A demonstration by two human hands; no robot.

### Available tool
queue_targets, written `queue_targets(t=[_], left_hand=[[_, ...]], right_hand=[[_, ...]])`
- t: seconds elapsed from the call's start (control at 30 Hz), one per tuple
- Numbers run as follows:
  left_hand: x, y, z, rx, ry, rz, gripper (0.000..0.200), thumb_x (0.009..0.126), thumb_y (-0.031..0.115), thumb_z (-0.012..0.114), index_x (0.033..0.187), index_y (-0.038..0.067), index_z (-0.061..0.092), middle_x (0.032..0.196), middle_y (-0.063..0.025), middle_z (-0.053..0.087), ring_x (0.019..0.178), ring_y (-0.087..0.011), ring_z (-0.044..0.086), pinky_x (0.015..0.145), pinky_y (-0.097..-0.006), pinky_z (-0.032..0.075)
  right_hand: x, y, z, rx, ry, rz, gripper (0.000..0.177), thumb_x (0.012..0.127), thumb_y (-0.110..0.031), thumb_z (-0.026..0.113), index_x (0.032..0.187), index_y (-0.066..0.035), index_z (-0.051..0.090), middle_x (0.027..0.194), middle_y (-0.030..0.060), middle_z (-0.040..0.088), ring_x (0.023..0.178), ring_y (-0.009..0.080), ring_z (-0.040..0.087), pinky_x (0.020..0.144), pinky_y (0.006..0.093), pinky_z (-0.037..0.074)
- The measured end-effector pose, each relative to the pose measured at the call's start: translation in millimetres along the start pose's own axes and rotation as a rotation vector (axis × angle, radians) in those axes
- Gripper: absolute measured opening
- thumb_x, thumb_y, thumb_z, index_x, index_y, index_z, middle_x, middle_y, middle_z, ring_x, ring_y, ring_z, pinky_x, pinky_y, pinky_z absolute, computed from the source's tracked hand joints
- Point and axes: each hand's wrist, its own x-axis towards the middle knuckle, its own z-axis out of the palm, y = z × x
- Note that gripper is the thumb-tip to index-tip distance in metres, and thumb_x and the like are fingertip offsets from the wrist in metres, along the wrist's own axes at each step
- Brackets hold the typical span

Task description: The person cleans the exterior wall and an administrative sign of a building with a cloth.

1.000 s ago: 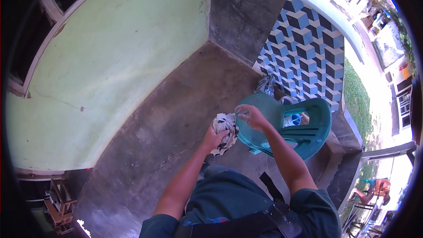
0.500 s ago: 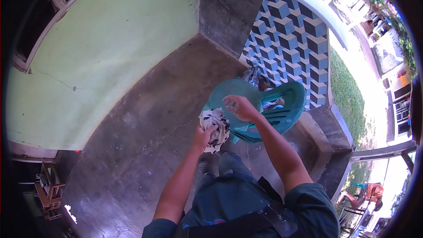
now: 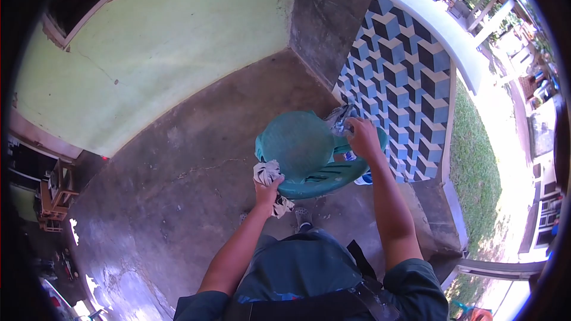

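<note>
Patterned cloth (image 3: 267, 173) is bunched in left hand (image 3: 266, 193), clenched tight, at the near rim of teal plastic chair (image 3: 297, 145). Right hand (image 3: 363, 138) is on 2nd crumpled cloth (image 3: 339, 120) at the chair's far edge, fingers curled onto it; can't tell if the grip is closed. Looks like a gathering step: 1 held, 1 being taken. Lifting it needs a firm pinch. Concrete floor (image 3: 190, 160) below, cube-tiled wall (image 3: 404, 71) behind.

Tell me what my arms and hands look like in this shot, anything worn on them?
The left hand and the right hand are both bare, with no gloves and no watch, ring or band that shows. The arms are uncovered up to short dark green sleeves at the upper arms. No markings are visible.
</note>
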Motion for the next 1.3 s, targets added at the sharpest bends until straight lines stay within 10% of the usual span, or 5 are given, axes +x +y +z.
queue_targets(t=[0.17,0.37,0.53,0.9,1.3], left_hand=[[10,-17,-5,-0.164,0.129,-0.4,0.08,0.075,0.016,0.086,0.14,0.014,0.04,0.126,-0.0126,0.061,0.111,-0.0279,0.065,0.096,-0.0437,0.057],[-1,-18,-5,-0.214,0.111,-0.45,0.056,0.082,0.032,0.074,0.131,0.009,0.058,0.125,-0.0183,0.064,0.111,-0.0375,0.065,0.096,-0.057,0.057],[-32,3,-2,-0.29,0.027,-0.635,0.077,0.082,0.045,0.072,0.146,0.01,0.048,0.144,-0.022,0.055,0.129,-0.0452,0.057,0.107,-0.0714,0.044],[-52,-24,-25,-0.647,-0.158,-0.377,0.083,0.087,0.045,0.061,0.155,0.003,0.043,0.154,-0.0206,0.053,0.138,-0.0425,0.055,0.12,-0.0611,0.038],[30,90,-67,-0.847,-0.086,-0.237,0.039,0.086,0.034,0.065,0.121,0.017,0.064,0.126,-0.012,0.067,0.119,-0.0385,0.064,0.105,-0.0566,0.051]], right_hand=[[-21,72,4,-0.119,0.18,0.144,0.046,0.083,-0.017,0.082,0.128,-0.012,0.07,0.132,0.0169,0.066,0.119,0.0417,0.061,0.099,0.0456,0.051],[-34,100,26,0.871,0.102,0.81,0.066,0.079,-0.01,0.08,0.14,0.005,0.059,0.14,0.0251,0.061,0.125,0.033,0.062,0.106,0.038,0.049],[-30,114,35,1.382,0.026,1.08,0.039,0.081,-0.006,0.076,0.113,0.012,0.066,0.1,0.0187,0.068,0.082,0.0317,0.07,0.069,0.0462,0.06],[-33,50,5,1.153,-0.141,0.85,0.02,0.08,0.0,0.067,0.101,-0.003,0.066,0.086,0.0071,0.065,0.07,0.021,0.062,0.062,0.0357,0.053],[114,-43,3,1.216,-0.125,0.76,0.019,0.083,-0.002,0.071,0.101,-0.003,0.068,0.09,0.0069,0.067,0.079,0.0206,0.065,0.073,0.034,0.053]])
